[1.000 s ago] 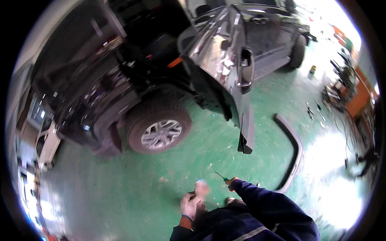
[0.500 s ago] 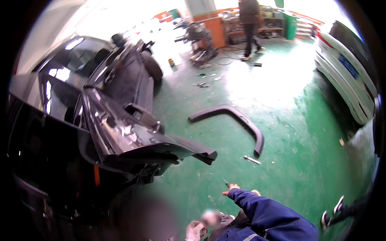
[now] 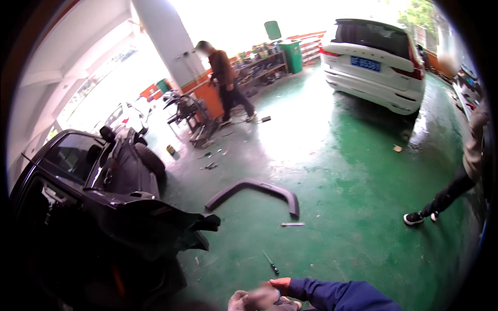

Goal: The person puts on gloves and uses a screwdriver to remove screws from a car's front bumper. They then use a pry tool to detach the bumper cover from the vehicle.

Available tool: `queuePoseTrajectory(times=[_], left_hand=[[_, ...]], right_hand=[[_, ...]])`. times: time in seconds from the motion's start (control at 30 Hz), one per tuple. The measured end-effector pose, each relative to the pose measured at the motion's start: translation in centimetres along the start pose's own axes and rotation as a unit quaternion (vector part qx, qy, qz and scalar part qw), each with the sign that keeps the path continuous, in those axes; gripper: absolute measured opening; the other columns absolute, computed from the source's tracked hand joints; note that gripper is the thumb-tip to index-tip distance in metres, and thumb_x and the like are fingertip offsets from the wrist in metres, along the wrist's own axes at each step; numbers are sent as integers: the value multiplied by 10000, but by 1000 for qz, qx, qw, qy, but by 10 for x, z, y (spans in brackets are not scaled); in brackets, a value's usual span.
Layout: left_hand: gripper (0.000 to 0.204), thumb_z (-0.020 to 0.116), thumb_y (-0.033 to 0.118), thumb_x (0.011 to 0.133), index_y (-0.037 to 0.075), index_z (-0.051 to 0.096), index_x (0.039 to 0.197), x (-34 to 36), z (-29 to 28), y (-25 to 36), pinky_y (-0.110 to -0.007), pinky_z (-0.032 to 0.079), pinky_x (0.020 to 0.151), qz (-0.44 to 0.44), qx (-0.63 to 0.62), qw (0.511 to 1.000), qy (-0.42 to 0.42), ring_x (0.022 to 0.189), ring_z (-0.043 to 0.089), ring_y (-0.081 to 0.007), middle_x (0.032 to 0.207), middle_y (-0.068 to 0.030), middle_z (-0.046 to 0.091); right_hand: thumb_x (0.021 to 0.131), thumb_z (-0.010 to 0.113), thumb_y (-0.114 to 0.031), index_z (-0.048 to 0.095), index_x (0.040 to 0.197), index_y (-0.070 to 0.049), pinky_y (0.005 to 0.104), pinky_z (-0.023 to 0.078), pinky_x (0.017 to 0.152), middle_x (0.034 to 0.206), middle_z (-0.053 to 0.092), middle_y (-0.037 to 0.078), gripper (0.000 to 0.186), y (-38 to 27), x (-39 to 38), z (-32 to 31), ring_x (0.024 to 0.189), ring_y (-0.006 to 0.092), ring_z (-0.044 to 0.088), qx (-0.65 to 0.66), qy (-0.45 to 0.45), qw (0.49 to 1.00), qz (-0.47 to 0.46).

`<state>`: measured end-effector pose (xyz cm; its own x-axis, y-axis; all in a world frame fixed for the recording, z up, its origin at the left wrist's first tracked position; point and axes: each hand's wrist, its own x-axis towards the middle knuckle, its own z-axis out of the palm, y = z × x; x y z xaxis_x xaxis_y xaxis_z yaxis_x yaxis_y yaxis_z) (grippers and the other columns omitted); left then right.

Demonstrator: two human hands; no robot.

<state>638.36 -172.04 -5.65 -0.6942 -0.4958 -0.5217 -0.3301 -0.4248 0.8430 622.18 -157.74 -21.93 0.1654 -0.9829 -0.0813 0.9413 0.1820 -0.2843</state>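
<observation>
My right hand (image 3: 280, 284), bare below a dark blue sleeve, is at the lower edge, close to my left hand (image 3: 238, 300) in a pale glove. A blurred patch between them hides the fingers and anything held. On the green floor just beyond my right hand lies a screwdriver (image 3: 273, 268) with a dark handle and thin shaft, apart from the hand. Farther off are a silver wrench-like tool (image 3: 293, 224) and a dark grey angular wheel-arch trim (image 3: 254, 184).
At left stands a black car (image 3: 67, 171) with its front stripped and a bent panel jutting out. A white car (image 3: 371, 70) is at the far right. One person (image 3: 224, 78) walks near shelves (image 3: 259, 70); another's leg (image 3: 450, 199) shows at right. Small tools (image 3: 210, 166) lie beyond the trim.
My right hand has drawn back from beside the screwdriver toward my left hand. The screwdriver lies on the floor. The view has turned to the right and tilted up.
</observation>
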Motion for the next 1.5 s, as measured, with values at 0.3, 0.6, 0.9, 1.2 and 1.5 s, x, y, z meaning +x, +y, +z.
queuePoseTrajectory(times=[0.3,0.6,0.9,1.2,1.5], left_hand=[[343,572,287,954,-1,757,982,40,7,-22,-281,422,420,81,123,973,-179,478,585,-182,791,-119,727],[379,720,283,915,-1,683,1164,132,-108,-79,-307,546,671,123,273,954,31,761,672,-168,934,-115,730],[383,731,254,929,-49,654,1150,72,-48,-5,-316,545,798,189,230,940,-169,895,656,-161,1030,-99,712],[230,710,198,943,-16,702,1027,87,-52,-9,-284,536,640,111,192,964,-145,736,636,-127,884,-62,702],[268,669,149,945,-38,660,1138,88,-49,-23,-347,596,646,82,105,986,-104,753,669,-196,937,-84,701]], right_hand=[[921,686,-80,482,1468,14,380,520,1029,1411,587,133,591,22,-61,36,1261,242,601,-96,133,973,-162],[900,660,-307,740,1208,-121,287,566,781,1005,757,61,369,0,30,52,850,130,689,-366,411,818,-166],[782,798,-365,693,1125,-3,335,588,728,941,744,154,510,-12,69,90,801,220,719,-516,493,685,-149],[760,783,-478,724,1039,-72,372,566,819,968,751,141,496,-14,66,100,904,275,723,-581,527,604,-138],[926,622,-296,618,1128,-131,458,555,799,1021,677,149,261,0,73,95,933,389,675,-737,357,528,-224]])
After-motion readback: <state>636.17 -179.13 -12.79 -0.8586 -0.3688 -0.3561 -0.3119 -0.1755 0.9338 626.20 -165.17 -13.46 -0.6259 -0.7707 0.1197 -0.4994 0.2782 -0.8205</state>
